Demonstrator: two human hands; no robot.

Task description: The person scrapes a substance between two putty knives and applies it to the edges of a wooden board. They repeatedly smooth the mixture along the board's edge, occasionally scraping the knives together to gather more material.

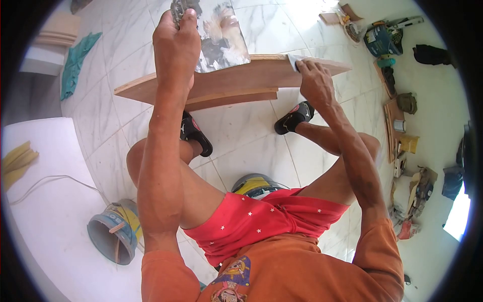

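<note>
My left hand (176, 43) grips the handle of a flat metal putty board (221, 38) smeared with grey filler, held above a long curved plywood piece (236, 80). My right hand (314, 80) presses a small scraper blade (294, 61) against the top edge of the plywood near its right end. The plywood stands on edge on the marble floor in front of my feet in black sandals (294, 117).
A blue-grey bucket (113, 231) lies at my left, another can (254, 185) under my legs. A white panel (45, 201) with a cord fills the left. Tools, a saw (385, 38) and wood scraps line the right wall. A green cloth (75, 60) lies far left.
</note>
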